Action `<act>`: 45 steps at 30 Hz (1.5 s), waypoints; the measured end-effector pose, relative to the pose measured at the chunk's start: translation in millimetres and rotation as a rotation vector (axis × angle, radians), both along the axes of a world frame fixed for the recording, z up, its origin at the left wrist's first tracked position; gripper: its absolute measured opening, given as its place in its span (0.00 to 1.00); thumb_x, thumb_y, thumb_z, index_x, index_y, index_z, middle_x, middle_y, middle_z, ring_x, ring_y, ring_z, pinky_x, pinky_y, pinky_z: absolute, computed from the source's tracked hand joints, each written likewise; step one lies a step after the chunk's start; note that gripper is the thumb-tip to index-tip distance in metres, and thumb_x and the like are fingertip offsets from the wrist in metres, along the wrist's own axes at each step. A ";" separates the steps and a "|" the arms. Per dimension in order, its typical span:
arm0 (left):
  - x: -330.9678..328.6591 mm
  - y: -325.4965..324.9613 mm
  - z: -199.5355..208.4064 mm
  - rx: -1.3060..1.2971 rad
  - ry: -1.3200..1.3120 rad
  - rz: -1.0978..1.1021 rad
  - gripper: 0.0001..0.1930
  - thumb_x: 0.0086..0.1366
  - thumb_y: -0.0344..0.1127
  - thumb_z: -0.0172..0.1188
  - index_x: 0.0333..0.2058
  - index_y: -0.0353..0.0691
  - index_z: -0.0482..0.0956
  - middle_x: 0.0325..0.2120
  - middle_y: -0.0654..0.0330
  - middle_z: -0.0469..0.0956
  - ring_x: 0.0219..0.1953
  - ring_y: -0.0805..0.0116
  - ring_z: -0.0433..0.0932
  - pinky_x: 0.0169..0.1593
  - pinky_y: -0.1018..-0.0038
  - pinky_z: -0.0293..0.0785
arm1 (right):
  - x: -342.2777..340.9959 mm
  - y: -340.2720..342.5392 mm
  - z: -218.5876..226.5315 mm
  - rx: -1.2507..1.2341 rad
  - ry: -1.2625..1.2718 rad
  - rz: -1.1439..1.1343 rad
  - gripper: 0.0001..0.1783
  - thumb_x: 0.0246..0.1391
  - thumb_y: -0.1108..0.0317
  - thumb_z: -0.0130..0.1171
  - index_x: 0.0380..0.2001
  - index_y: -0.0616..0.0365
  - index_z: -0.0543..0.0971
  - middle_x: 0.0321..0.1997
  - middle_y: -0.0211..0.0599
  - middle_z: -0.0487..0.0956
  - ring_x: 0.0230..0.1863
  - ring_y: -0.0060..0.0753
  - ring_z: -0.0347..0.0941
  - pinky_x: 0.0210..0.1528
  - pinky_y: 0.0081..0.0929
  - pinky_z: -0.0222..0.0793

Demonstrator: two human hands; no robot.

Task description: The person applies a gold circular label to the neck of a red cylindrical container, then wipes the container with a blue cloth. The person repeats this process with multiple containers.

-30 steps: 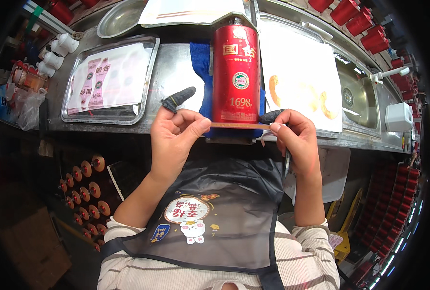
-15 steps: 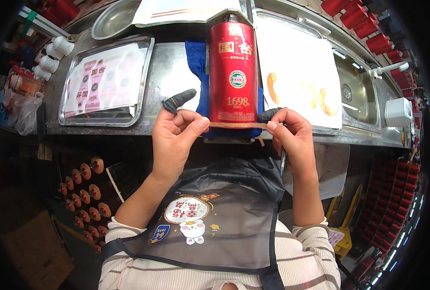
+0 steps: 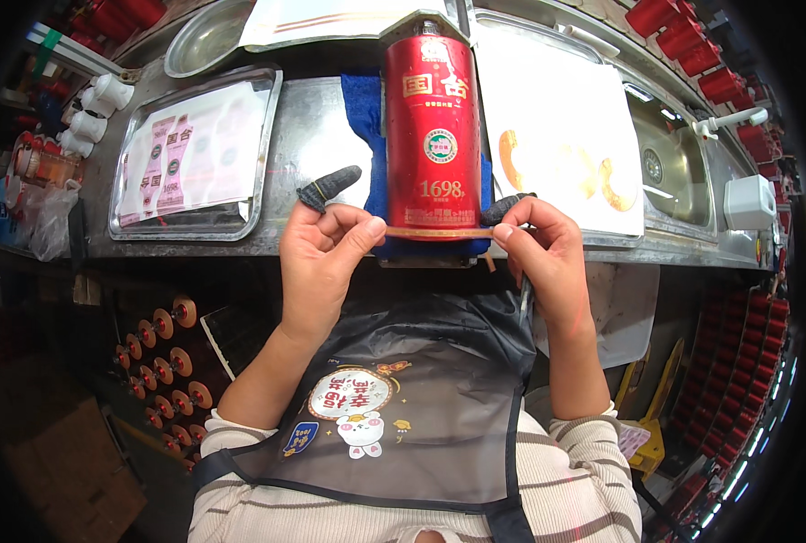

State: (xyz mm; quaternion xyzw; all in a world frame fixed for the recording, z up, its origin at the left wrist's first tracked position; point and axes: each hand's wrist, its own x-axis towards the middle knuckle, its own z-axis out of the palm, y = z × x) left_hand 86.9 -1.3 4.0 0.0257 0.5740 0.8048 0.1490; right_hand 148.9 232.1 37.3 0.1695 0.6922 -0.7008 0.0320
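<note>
A glossy red bottle (image 3: 432, 185) with gold lettering and a round white-green emblem lies with its base toward me, over a blue cloth (image 3: 361, 113). Along its base edge runs a thin gold-orange strip (image 3: 439, 233), held taut across the bottle. My left hand (image 3: 319, 258) pinches the strip's left end between thumb and finger. At the other end, my right hand (image 3: 552, 262) pinches it the same way, with a slim metal tool (image 3: 525, 297) tucked in the palm. Both index fingers wear dark finger cots. A short tail of strip hangs beside the right fingers.
To the left, a metal tray (image 3: 276, 136) holds printed pink decal sheets (image 3: 186, 149). White sheets with gold curved strips (image 3: 561, 127) lie on the right, beside a sink (image 3: 665, 163). A round metal bowl (image 3: 205, 41) stands behind. Red bottles fill racks (image 3: 733, 380) at the right.
The view has shifted slightly, moving the bottle and hands a little left in the picture. Both hands keep their pinch on the strip at the bottle's base.
</note>
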 end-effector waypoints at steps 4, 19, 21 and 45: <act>-1.1 -0.6 -0.5 -0.011 0.006 -0.012 0.27 0.64 0.21 0.64 0.60 0.33 0.68 0.32 0.61 0.81 0.35 0.78 0.78 0.42 0.82 0.74 | -0.7 -1.2 0.7 0.017 -0.012 0.003 0.07 0.58 0.71 0.63 0.28 0.58 0.76 0.22 0.19 0.73 0.22 0.06 0.64 0.25 0.11 0.55; -1.7 2.0 -3.1 -0.061 0.042 -0.012 0.20 0.64 0.22 0.65 0.53 0.32 0.70 0.32 0.62 0.81 0.34 0.79 0.78 0.41 0.82 0.74 | -3.2 -0.8 -4.7 0.046 0.003 0.028 0.06 0.57 0.73 0.63 0.27 0.60 0.76 0.26 0.20 0.74 0.25 0.05 0.64 0.26 0.10 0.55; -1.7 1.6 -3.2 -0.062 0.038 -0.012 0.21 0.64 0.23 0.65 0.53 0.32 0.70 0.32 0.62 0.80 0.34 0.79 0.78 0.40 0.82 0.74 | -4.3 -1.9 -3.9 0.044 -0.001 0.028 0.06 0.57 0.73 0.63 0.27 0.60 0.76 0.26 0.20 0.74 0.25 0.06 0.65 0.27 0.10 0.57; -10.6 -6.8 -12.9 -0.293 0.116 0.015 0.23 0.67 0.23 0.59 0.61 0.37 0.71 0.48 0.59 0.80 0.50 0.73 0.77 0.56 0.76 0.72 | -3.2 -1.4 -13.0 0.069 0.008 0.000 0.06 0.62 0.68 0.56 0.35 0.60 0.78 0.24 0.17 0.72 0.21 0.05 0.60 0.24 0.11 0.53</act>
